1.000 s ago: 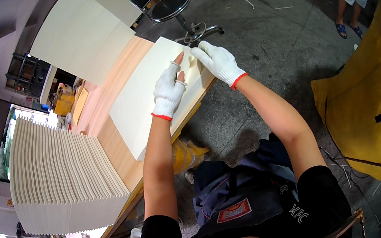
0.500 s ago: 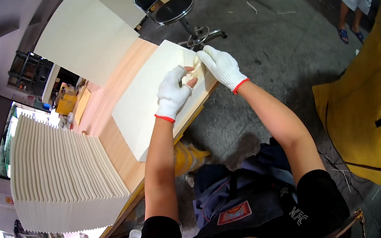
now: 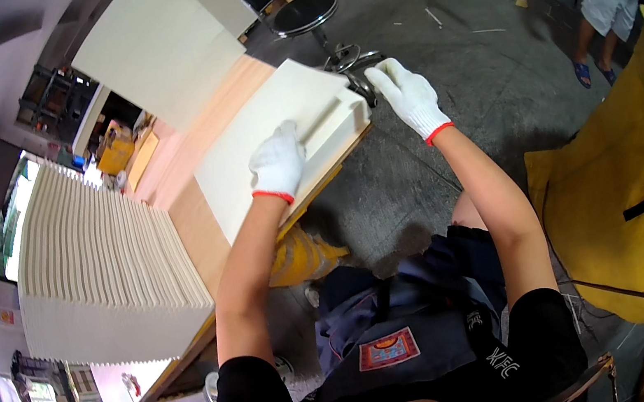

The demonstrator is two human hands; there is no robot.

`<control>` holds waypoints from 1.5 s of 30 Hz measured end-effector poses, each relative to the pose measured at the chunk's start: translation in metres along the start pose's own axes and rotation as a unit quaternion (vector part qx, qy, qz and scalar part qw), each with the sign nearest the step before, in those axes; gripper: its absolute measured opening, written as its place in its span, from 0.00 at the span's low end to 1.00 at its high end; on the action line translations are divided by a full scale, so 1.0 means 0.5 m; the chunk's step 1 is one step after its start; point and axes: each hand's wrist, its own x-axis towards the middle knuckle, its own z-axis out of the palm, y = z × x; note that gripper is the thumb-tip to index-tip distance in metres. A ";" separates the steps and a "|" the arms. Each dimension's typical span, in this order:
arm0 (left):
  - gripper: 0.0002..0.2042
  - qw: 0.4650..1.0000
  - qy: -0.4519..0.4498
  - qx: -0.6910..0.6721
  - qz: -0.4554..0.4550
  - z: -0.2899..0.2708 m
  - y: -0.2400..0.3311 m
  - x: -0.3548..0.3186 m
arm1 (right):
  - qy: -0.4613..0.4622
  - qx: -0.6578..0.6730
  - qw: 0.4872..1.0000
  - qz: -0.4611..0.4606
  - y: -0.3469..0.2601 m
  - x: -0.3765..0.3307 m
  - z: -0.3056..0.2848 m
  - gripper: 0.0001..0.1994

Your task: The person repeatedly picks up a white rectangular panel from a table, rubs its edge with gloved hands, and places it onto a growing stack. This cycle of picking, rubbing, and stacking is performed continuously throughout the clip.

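My left hand (image 3: 279, 162), in a white knitted glove with a red cuff, is closed on the near edge of a pale white board (image 3: 264, 122). This board lies on a second white board (image 3: 340, 127), whose near strip shows beyond a shadowed gap. The fingertips at the edge are partly hidden. My right hand (image 3: 409, 98), gloved alike, hangs in the air just off the right corner of the boards. Its fingers are slightly bent with the thumb apart, and nothing shows in it.
A row of many pale boards (image 3: 107, 266) stands on edge on the wooden table (image 3: 195, 212). A large panel (image 3: 157, 47) rises at the back. Beyond stands a black swivel chair (image 3: 304, 14). Yellow cloth (image 3: 616, 215) hangs at right; a person in white shorts (image 3: 611, 4) stands far right.
My right hand has come away from the boards' corner to the right. My left hand has drawn back slightly, and the upper board's near edge now sits apart from the board below.
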 end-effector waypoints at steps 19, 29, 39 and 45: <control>0.17 0.594 0.588 -0.538 -0.111 -0.143 -0.407 -0.206 | -0.238 -0.296 0.855 -0.352 -0.334 -0.264 0.516 0.56; 0.18 0.617 0.564 -0.538 -0.110 -0.174 -0.484 -0.176 | -0.241 -0.306 0.848 -0.359 -0.343 -0.264 0.511 0.56; 0.18 0.655 0.554 -0.494 -0.144 -0.256 -0.510 -0.169 | -0.231 -0.302 0.855 -0.353 -0.324 -0.267 0.512 0.55; 0.14 0.562 0.634 -0.475 -0.237 -0.198 -0.474 -0.118 | -0.098 -0.025 0.922 -0.375 -0.425 -0.238 0.439 0.50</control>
